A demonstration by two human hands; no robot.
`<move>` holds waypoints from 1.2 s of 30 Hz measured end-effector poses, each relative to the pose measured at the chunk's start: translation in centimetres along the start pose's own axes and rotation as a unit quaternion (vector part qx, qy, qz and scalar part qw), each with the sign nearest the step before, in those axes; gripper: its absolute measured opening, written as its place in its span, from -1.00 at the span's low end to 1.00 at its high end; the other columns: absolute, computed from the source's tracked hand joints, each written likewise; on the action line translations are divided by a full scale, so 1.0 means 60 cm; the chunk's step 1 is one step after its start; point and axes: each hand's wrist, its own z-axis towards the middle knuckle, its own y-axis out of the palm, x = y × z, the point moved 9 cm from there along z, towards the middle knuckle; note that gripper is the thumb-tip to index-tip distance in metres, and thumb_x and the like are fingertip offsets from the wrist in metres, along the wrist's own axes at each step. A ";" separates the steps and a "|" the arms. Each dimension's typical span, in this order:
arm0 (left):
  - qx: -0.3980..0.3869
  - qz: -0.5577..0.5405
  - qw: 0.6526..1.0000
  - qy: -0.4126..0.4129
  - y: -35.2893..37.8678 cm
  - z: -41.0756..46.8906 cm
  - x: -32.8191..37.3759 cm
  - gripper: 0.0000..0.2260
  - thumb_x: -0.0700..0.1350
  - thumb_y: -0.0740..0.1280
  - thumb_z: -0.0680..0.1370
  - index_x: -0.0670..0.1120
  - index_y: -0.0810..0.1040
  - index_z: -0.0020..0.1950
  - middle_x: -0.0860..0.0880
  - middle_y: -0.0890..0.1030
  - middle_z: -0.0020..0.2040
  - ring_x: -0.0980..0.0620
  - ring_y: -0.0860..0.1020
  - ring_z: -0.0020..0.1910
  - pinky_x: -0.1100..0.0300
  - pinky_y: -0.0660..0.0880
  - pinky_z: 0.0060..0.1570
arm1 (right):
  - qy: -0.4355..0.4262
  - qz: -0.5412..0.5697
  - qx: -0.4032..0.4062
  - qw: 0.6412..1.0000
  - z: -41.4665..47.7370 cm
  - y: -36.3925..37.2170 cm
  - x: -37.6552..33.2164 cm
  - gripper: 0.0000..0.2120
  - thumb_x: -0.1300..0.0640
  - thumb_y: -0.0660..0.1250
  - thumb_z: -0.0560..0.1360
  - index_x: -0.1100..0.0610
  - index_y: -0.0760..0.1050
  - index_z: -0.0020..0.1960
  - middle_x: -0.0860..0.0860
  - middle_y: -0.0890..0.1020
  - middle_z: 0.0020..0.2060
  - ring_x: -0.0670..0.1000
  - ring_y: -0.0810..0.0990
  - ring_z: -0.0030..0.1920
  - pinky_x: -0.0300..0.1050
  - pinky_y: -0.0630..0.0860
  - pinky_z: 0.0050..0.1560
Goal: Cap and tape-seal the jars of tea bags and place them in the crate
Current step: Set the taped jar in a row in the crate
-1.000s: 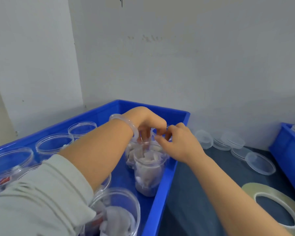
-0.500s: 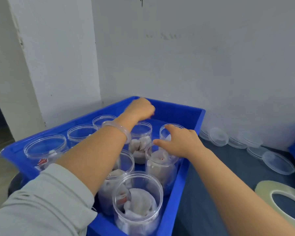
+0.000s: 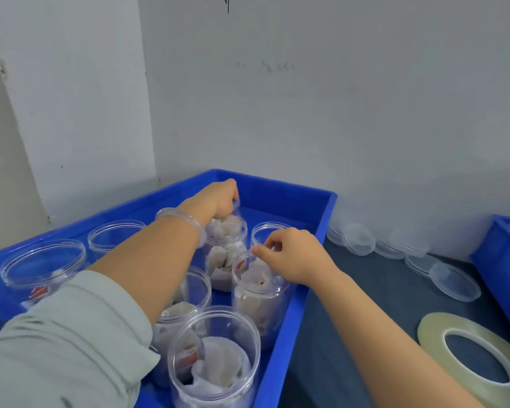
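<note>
Several clear open-topped jars of tea bags stand in the blue crate. My left hand reaches to the far jar, its fingers curled over the mouth and gripping the rim. My right hand hovers over the jar by the crate's right wall, thumb and forefinger pinching its rim. A nearer jar stands open at the front. Clear lids lie on the dark table to the right. A roll of clear tape lies flat at the lower right.
A second blue crate stands at the right edge, with lids in it. More clear lids lie between the two crates. A grey wall stands close behind the crate and table. My left sleeve covers the crate's near left part.
My left hand dropped from a fist above the far jar onto its rim. My right hand shifted slightly and now pinches the rim of the jar by the right wall.
</note>
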 end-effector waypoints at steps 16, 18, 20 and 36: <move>0.110 -0.069 0.955 0.268 -0.068 -0.037 0.301 -0.69 -0.40 0.16 0.50 -0.19 0.57 0.14 -0.13 0.61 0.03 -0.09 0.54 0.04 0.16 0.42 0.04 | 0.116 0.278 0.284 0.910 -0.030 -0.113 0.152 -0.41 -0.01 0.43 0.45 0.17 0.32 0.38 0.07 0.41 0.27 0.01 0.43 0.21 -0.09 0.40 0.19; 0.150 -0.100 0.933 0.311 -0.113 -0.062 0.347 -0.72 -0.36 0.18 0.52 -0.18 0.59 0.12 -0.10 0.62 0.00 -0.04 0.55 -0.01 0.27 0.37 -0.04 | 0.132 0.301 0.301 0.895 -0.032 -0.156 0.180 -0.14 -0.03 0.52 0.35 0.16 0.16 0.49 0.07 0.35 0.36 0.03 0.41 0.30 -0.03 0.39 0.30; 0.149 -0.165 0.909 0.352 -0.142 -0.094 0.391 -0.77 -0.33 0.22 0.51 -0.17 0.62 0.06 -0.02 0.61 -0.10 0.02 0.57 -0.11 0.37 0.38 -0.13 | 0.121 0.332 0.286 0.891 -0.034 -0.196 0.198 -0.05 -0.04 0.59 0.25 0.06 0.16 0.48 -0.04 0.43 0.32 -0.09 0.46 0.27 -0.18 0.45 0.23; 0.108 -0.587 0.798 -0.083 0.289 -0.149 0.360 -0.79 0.10 0.15 0.59 0.01 0.45 0.00 0.17 0.48 -0.21 0.23 0.46 -0.25 0.29 0.29 -0.31 | 0.235 0.199 -0.061 0.950 -0.193 -0.055 0.400 -0.38 0.23 0.38 0.40 0.03 0.25 0.39 0.00 0.48 0.23 -0.08 0.48 0.12 -0.34 0.44 0.03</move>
